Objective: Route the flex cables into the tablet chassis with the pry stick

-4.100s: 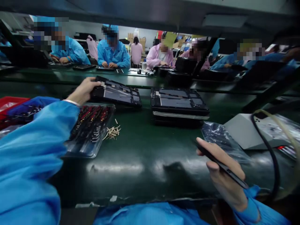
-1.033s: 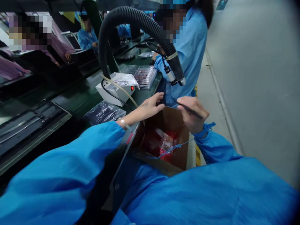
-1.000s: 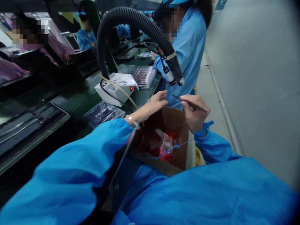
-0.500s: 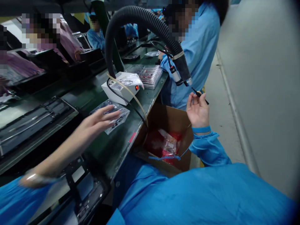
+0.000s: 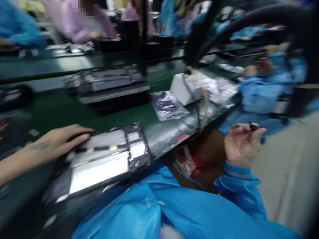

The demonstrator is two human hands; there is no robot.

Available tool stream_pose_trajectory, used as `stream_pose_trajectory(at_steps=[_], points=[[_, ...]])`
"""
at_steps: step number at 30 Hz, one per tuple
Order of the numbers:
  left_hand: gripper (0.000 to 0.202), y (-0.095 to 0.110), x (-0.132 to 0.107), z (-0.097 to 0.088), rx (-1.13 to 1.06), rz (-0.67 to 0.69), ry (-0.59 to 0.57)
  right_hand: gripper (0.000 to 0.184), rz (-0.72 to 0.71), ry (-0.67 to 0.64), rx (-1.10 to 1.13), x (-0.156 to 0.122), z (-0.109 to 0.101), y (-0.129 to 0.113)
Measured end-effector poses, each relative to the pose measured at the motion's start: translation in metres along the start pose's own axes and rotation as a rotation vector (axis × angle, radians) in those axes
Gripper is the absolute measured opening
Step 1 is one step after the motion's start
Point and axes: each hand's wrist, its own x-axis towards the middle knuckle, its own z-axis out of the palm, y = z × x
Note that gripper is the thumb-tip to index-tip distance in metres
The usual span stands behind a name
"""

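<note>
My left hand [image 5: 58,141] lies flat, fingers stretched, on the top left corner of an opened tablet chassis [image 5: 104,159] at the near edge of the green belt [image 5: 50,113]. My right hand [image 5: 240,144] is raised off to the right of the bench, palm toward me, pinching a thin dark tool [image 5: 254,126] between thumb and fingertips. The picture is smeared by motion.
A brown carton with red bags [image 5: 196,159] stands below the bench edge. On the belt lie a shiny plastic bag [image 5: 168,106], a white box with a red light [image 5: 185,88] and another dark chassis [image 5: 109,84]. A co-worker in blue [image 5: 261,86] stands at right; several others sit beyond.
The view has swung left, back to the belt. My left hand has come down from the plastic bag onto the tablet chassis. My right hand stays raised with the tool.
</note>
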Motion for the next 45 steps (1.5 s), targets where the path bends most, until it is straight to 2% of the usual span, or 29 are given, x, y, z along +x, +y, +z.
stream_pose_trajectory(at_steps=[2, 4, 7, 9, 12, 16, 24, 35, 45], points=[[0.047, 0.010, -0.004, 0.007, 0.144, -0.068, -0.074, 0.016, 0.044, -0.091, 0.145, 0.000, 0.072, -0.006], [0.046, 0.015, -0.002, 0.011, 0.190, -0.124, -0.111, 0.020, 0.093, -0.220, 0.245, -0.003, 0.147, -0.018], [0.043, 0.020, -0.006, 0.015, 0.221, -0.140, -0.085, 0.021, 0.083, -0.606, 0.305, -0.011, 0.242, -0.037], [0.040, 0.026, -0.016, 0.018, 0.196, -0.146, -0.049, 0.020, 0.123, -0.779, 0.224, -0.015, 0.286, -0.039], [0.037, 0.035, -0.032, 0.024, 0.141, -0.150, 0.001, 0.024, 0.156, -0.936, 0.077, -0.019, 0.322, -0.027], [0.038, 0.042, -0.042, 0.031, 0.114, -0.215, 0.027, 0.026, 0.186, -1.028, -0.025, -0.023, 0.330, -0.013], [0.040, 0.046, -0.041, 0.034, 0.148, -0.248, 0.033, 0.021, 0.103, -1.120, -0.181, -0.022, 0.327, -0.022], [0.037, 0.046, -0.042, 0.034, 0.149, -0.237, 0.041, 0.019, 0.036, -1.160, -0.237, -0.023, 0.328, -0.023], [0.038, 0.046, -0.042, 0.035, 0.156, -0.243, 0.038, 0.020, 0.134, -1.139, -0.156, -0.021, 0.327, -0.020]])
